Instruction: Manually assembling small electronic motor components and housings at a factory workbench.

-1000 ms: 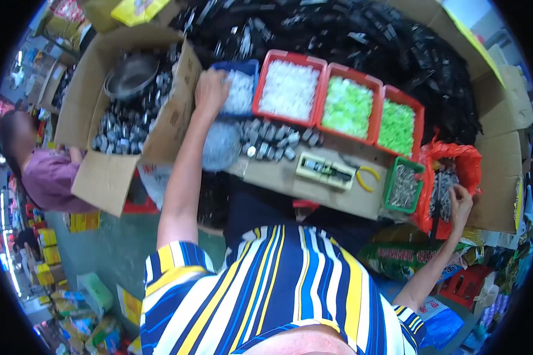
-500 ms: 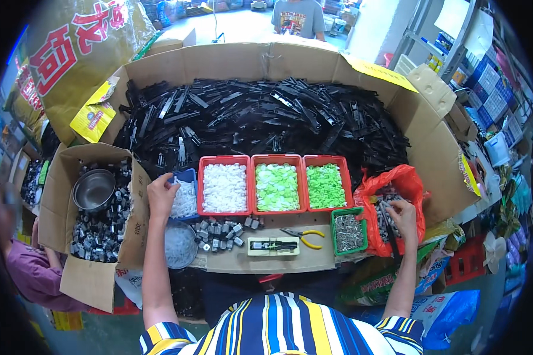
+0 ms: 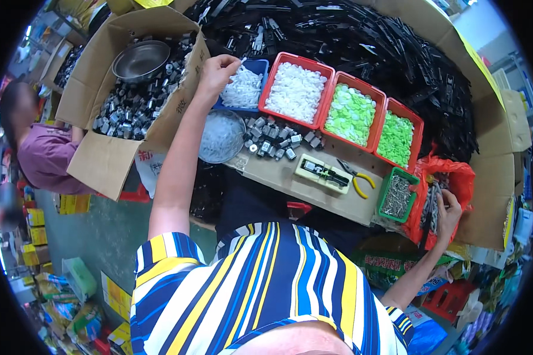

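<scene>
My left hand (image 3: 216,72) reaches to the blue tray (image 3: 243,87) of white plastic parts and pinches a small white part at the tray's left edge. My right hand (image 3: 448,208) is down at the right, its fingers closed on dark metal rods inside an orange-red plastic bag (image 3: 450,183). Between the hands lie a cardboard work board (image 3: 314,189), a heap of small grey metal parts (image 3: 273,140), a pale yellow tool (image 3: 321,172) and yellow-handled pliers (image 3: 355,176).
Three red trays hold white pieces (image 3: 295,90) and green pieces (image 3: 350,113), (image 3: 395,136). A green tray (image 3: 398,195) holds small pins. A clear round bowl (image 3: 221,135) stands near the board. A carton (image 3: 130,89) holds metal parts and a steel bowl (image 3: 141,59). Black strips (image 3: 361,41) fill the back. Another person (image 3: 38,154) sits left.
The view has swung down and closer. My left hand has shifted from the tray's left side onto the white parts and picked one up. My right hand stays in the orange-red bag.
</scene>
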Motion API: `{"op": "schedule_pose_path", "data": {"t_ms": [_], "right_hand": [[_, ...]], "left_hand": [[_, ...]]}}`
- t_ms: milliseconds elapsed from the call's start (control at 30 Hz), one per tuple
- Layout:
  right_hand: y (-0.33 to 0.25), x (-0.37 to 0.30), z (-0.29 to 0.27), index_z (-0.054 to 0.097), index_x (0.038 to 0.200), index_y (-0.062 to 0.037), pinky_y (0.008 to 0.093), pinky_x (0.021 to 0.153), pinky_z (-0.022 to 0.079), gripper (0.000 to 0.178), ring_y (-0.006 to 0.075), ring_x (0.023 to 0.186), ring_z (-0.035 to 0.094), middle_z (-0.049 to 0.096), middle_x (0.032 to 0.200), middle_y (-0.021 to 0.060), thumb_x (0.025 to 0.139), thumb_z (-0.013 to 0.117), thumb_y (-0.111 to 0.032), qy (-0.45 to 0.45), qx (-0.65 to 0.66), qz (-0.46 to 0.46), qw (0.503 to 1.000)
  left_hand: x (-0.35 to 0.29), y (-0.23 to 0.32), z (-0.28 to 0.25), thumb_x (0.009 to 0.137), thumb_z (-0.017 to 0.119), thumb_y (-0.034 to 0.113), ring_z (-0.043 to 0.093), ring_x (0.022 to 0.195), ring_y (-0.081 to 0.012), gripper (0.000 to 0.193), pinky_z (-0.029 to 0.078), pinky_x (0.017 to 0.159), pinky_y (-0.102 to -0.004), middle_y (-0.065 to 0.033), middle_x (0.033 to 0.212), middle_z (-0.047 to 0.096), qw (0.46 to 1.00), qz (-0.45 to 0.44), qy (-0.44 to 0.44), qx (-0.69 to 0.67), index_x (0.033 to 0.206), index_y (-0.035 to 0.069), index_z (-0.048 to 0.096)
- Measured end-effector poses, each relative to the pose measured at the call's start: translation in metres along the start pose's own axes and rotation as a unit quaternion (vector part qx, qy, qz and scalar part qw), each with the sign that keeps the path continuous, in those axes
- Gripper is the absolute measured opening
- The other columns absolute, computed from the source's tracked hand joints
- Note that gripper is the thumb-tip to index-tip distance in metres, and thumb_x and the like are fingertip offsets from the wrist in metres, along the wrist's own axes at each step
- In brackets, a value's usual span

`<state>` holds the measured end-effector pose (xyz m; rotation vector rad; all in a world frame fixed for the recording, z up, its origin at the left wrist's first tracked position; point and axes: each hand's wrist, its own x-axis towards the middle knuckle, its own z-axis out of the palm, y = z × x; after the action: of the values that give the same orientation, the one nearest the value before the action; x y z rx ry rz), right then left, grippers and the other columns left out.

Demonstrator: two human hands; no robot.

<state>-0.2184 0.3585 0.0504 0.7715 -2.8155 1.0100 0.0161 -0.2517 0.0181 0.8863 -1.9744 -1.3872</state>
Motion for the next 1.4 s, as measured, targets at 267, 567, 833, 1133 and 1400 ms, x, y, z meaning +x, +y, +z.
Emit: {"op": "schedule_pose_path", "data": {"t_ms": [267, 567, 833, 1133, 1400], "right_hand": [[-0.003, -0.008, 0.007, 0.068, 0.106, 0.0056, 0.0264, 0.078, 0.048, 0.021, 0.0127, 0.085, 0.061, 0.068, 0.093, 0.0079, 0.089, 0.069, -0.008, 0.000, 0.007, -0.002, 1.000], [-0.026, -0.010, 0.005, 0.067, 0.109, 0.0052, 0.0270, 0.079, 0.048, 0.022, 0.0130, 0.086, 0.061, 0.068, 0.096, 0.0076, 0.090, 0.068, -0.007, -0.007, 0.017, -0.012, 1.000], [-0.063, -0.003, 0.033, 0.069, 0.107, 0.0021, 0.0255, 0.070, 0.046, 0.019, 0.0105, 0.076, 0.057, 0.067, 0.090, 0.0053, 0.090, 0.066, -0.004, -0.037, 0.018, -0.049, 0.998], [-0.086, 0.001, 0.056, 0.068, 0.109, 0.0015, 0.0240, 0.068, 0.046, 0.019, 0.0088, 0.078, 0.060, 0.066, 0.090, 0.0045, 0.090, 0.066, -0.003, -0.083, 0.008, -0.075, 0.994], [-0.097, -0.006, 0.058, 0.068, 0.105, 0.0031, 0.0249, 0.068, 0.047, 0.017, 0.0120, 0.079, 0.061, 0.063, 0.090, 0.0064, 0.089, 0.068, -0.002, -0.052, 0.024, -0.103, 0.993]], "left_hand": [[-0.014, -0.001, -0.005, 0.085, 0.068, 0.010, 0.069, 0.072, -0.0177, 0.015, 0.053, 0.068, -0.0306, -0.0127, 0.078, 0.071, 0.939, 0.207, 0.060, 0.269, 0.097, 0.003, 0.073], [-0.027, 0.003, -0.016, 0.081, 0.071, 0.010, 0.070, 0.076, -0.0308, 0.017, 0.054, 0.070, -0.0370, -0.0171, 0.081, 0.070, 0.927, 0.283, 0.054, 0.238, 0.096, 0.002, 0.073], [-0.100, 0.006, -0.042, 0.078, 0.074, 0.014, 0.068, 0.071, -0.0311, 0.015, 0.053, 0.065, -0.0389, -0.0148, 0.080, 0.069, 0.922, 0.240, -0.001, 0.304, 0.088, 0.003, 0.072], [-0.119, -0.027, -0.008, 0.084, 0.067, 0.014, 0.066, 0.081, -0.0341, 0.010, 0.052, 0.068, -0.0432, -0.0126, 0.085, 0.068, 0.872, 0.197, -0.029, 0.448, 0.090, 0.007, 0.071], [-0.122, -0.015, -0.024, 0.081, 0.069, 0.015, 0.067, 0.080, -0.0339, 0.010, 0.053, 0.071, -0.0437, -0.0133, 0.085, 0.070, 0.909, 0.189, -0.013, 0.370, 0.086, 0.007, 0.072]]}}
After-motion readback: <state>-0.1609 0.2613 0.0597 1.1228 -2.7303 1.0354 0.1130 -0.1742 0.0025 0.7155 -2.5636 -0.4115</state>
